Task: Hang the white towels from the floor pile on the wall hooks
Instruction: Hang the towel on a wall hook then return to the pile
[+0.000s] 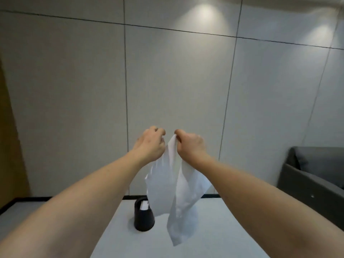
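White towel (176, 185) pinched at its top by left hand (151, 144) and right hand (189, 146) (both curled tight); hanging above black bin (144, 216).

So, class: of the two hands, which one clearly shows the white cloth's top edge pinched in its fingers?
The right hand: the white towel bunches up between its fingers, while the left hand hides its contact.

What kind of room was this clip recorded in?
Probably an office lounge or meeting room, though that is a guess. Signs: a plain grey panelled wall with ceiling spotlights, a dark grey upholstered sofa at the right, and a white table holding a black round tissue holder.
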Available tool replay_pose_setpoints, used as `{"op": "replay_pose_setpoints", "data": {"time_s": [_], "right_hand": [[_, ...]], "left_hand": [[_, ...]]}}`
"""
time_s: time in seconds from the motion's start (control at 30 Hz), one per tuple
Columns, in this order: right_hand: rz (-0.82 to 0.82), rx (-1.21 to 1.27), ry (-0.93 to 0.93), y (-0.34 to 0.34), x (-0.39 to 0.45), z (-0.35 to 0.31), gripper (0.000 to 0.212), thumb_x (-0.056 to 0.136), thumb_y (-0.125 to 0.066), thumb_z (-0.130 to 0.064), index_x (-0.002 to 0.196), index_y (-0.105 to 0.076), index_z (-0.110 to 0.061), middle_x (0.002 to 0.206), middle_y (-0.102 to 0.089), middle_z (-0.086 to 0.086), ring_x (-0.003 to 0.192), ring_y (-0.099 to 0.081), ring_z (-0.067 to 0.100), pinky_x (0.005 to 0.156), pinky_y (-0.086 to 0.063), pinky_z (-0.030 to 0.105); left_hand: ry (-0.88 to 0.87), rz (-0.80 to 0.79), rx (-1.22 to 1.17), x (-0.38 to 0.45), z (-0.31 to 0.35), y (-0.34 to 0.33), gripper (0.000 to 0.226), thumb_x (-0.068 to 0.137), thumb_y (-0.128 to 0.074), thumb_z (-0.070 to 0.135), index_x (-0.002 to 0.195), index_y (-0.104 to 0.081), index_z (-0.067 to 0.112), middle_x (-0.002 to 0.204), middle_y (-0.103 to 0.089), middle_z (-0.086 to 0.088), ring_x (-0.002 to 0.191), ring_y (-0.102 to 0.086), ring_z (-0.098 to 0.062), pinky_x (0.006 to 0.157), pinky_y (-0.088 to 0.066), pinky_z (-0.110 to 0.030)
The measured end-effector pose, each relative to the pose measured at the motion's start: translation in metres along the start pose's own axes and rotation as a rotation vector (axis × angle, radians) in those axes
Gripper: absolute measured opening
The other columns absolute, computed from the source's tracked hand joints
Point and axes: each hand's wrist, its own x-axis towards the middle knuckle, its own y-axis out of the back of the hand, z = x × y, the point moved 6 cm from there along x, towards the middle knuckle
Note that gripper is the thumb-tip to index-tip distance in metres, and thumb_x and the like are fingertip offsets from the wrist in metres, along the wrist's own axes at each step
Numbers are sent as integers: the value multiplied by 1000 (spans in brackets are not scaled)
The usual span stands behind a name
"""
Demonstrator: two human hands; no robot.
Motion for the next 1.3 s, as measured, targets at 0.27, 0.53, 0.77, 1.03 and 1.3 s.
{"op": "replay_pose_setpoints", "data": {"time_s": [0.27,0.53,0.77,1.03,1.3], "right_hand": [[-47,264,196,-100,68,-189,23,95,-46,-22,114,-59,-23,92,-69,14,85,-63,39,71,-50,38],[-85,506,432,-190,119,-385,28,97,-43,-25,119,-59,-25,99,-70,13,90,-63,39,70,-42,34],[-153,775,618,-250,169,-550,28,100,-43,-28,121,-61,-24,99,-72,4,81,-61,26,67,-47,32],[-285,945,773,-302,188,-708,26,100,-49,-31,123,-61,-26,97,-71,-3,78,-64,15,72,-59,35],[-314,992,878,-333,193,-826,30,100,-41,-28,120,-62,-25,91,-70,4,78,-63,26,68,-54,38]], "left_hand": [[300,90,195,-63,-201,94,30,95,-41,26,121,-54,19,126,-52,-7,115,-51,-31,96,-46,-43],[526,167,392,-108,-367,184,26,100,-39,30,118,-55,18,121,-53,-3,106,-53,-24,90,-49,-43],[765,160,532,-132,-495,254,31,102,-37,37,122,-55,21,121,-54,-2,109,-54,-24,93,-48,-43],[994,173,670,-184,-604,320,36,102,-37,36,129,-53,20,126,-53,-5,112,-54,-26,94,-48,-43],[1071,186,727,-225,-691,370,35,102,-39,33,128,-53,16,122,-54,-8,108,-54,-27,91,-48,-42]]}}
